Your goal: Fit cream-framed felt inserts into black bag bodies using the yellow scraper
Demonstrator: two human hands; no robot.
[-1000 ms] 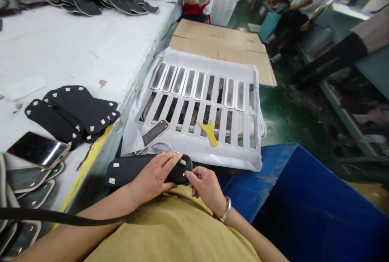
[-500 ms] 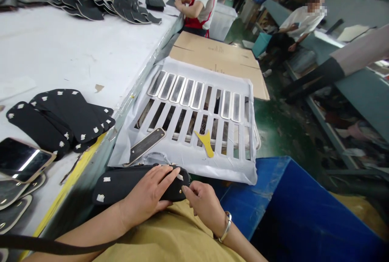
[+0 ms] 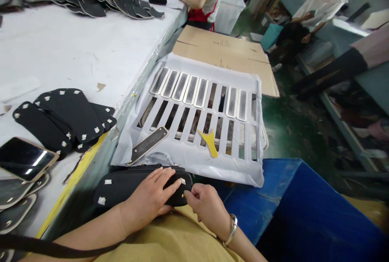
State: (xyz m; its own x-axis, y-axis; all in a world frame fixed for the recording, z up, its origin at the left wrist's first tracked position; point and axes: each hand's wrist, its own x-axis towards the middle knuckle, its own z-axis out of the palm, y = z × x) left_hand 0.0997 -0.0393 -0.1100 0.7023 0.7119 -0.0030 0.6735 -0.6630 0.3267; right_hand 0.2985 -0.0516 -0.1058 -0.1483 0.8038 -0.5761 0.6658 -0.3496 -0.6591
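Observation:
An oblong black panel [image 3: 114, 191] with rounded ends, white tape bits and small brass studs lies across my lap, on top of other dark pieces. My left hand [image 3: 150, 195] holds it from above, fingers spread over its right half and thumb along the near edge. By my left index fingertip a white tape bit [image 3: 182, 181] sticks up. My right hand [image 3: 208, 205] is closed at the panel's right end, thumb tip beside a brass stud [image 3: 182, 195]; its curled fingers are partly hidden. Just beyond lies a narrow dark strip [image 3: 148, 145] with a pale edge.
A slotted, white-covered rack [image 3: 188, 154] carries several pale-rimmed strips [image 3: 183, 87] and a yellow forked piece [image 3: 210, 143]. Left, a white table [image 3: 75, 55] bears black panels [image 3: 71, 112] and a phone [image 3: 27, 158]. A blue bin [image 3: 291, 209] stands right. Other people are farther back.
The view has shifted slightly, so most things sit a little farther right. The tape bit by my left index finger now stands up more. Both hands stay on the black panel.

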